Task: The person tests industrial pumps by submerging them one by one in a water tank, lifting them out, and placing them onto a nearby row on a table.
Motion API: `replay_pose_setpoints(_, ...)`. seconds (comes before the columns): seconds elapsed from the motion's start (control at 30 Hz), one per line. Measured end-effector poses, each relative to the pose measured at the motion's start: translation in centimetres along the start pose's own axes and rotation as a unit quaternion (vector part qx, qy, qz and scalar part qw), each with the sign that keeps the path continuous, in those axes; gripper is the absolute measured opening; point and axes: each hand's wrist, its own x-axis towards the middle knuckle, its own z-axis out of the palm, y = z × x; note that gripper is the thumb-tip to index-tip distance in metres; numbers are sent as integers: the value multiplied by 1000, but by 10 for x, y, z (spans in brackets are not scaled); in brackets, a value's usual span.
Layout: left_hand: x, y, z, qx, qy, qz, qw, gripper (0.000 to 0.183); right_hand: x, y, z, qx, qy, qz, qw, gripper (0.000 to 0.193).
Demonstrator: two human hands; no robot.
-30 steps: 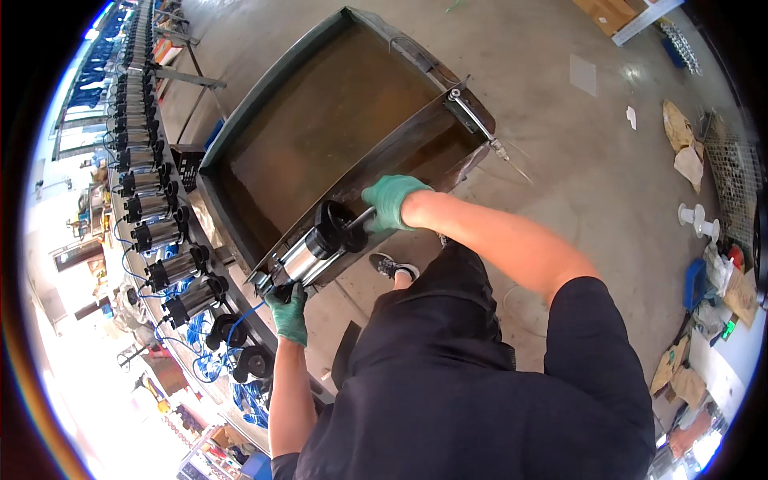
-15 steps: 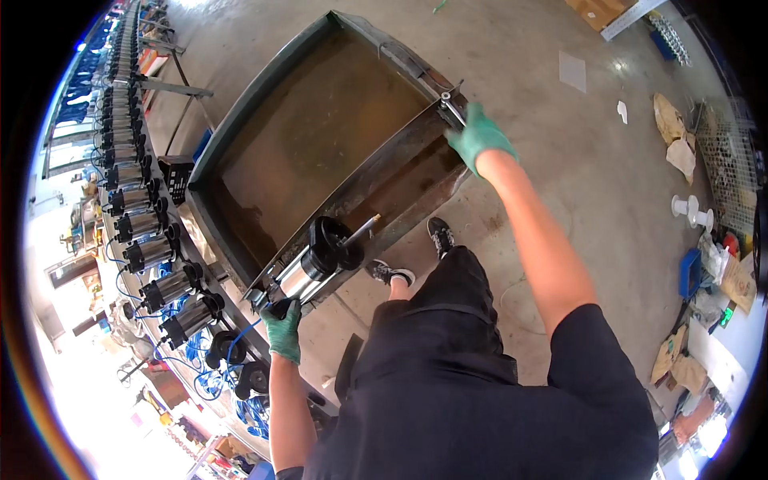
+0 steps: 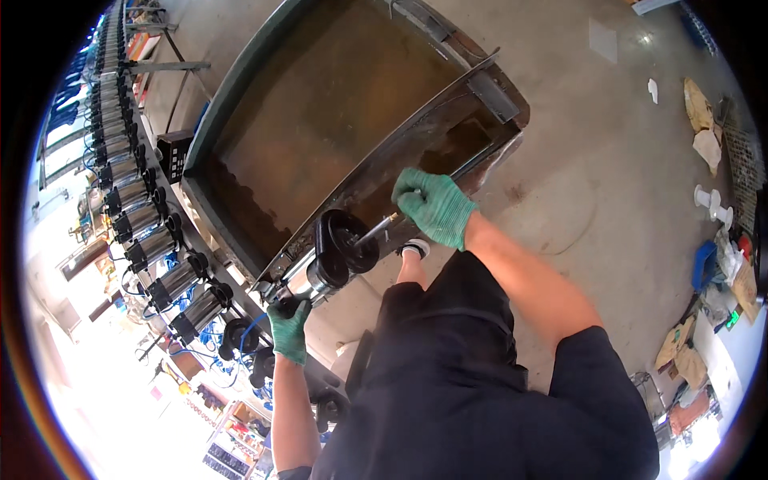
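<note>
Drawn back from the far right corner of the tank within the last half second, a worker's green-gloved right hand (image 3: pixel 436 210) is now just beside the tip of a bare metal shaft (image 3: pixel 373 232); the slim metal tool seen at that corner earlier has gone from it. The right grip is curled, its fingers folded in, and whether it encloses anything cannot be told from this angle. The left hand (image 3: pixel 290 332), also in green knit, stays at the lower end of a steel-cased motor (image 3: pixel 300 280), its grip closed on the dark end piece. The motor lies tilted along the near side of the tank (image 3: pixel 200 160), its round black flange (image 3: pixel 336 240) and the shaft pointing up and to the right, toward the worker's right hand. A blue cable (image 3: pixel 256 324) runs just beside the left hand. Murky brown liquid (image 3: pixel 320 120) covers the tank's main basin, beyond the motor. At left, a long row of similar motors (image 3: pixel 152 240) curves into the distance past a black crate (image 3: pixel 172 156). Across the concrete floor (image 3: pixel 576 160), at right, lie a white spool (image 3: pixel 712 204) and a blue bin (image 3: pixel 704 264).
</note>
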Motion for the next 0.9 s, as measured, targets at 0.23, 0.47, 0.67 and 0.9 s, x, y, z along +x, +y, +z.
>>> replay_pose_setpoints(0.23, 2, 4, -6, 31, -12, -33, 999, 48, 4, 12, 15, 219, -69, 99, 968, 14)
replay_pose_setpoints(0.47, 0, 10, -5, 63, 16, -47, 997, 46, 7, 18, 20, 112, -32, 7, 993, 14)
replay_pose_setpoints(0.67, -3, 15, 0, 43, 19, -46, 998, 47, 9, 13, 21, 86, -34, 19, 996, 16)
replay_pose_setpoints(0.9, -6, 17, 1, 30, 22, -45, 998, 48, 9, 18, 24, 116, -27, 16, 993, 18)
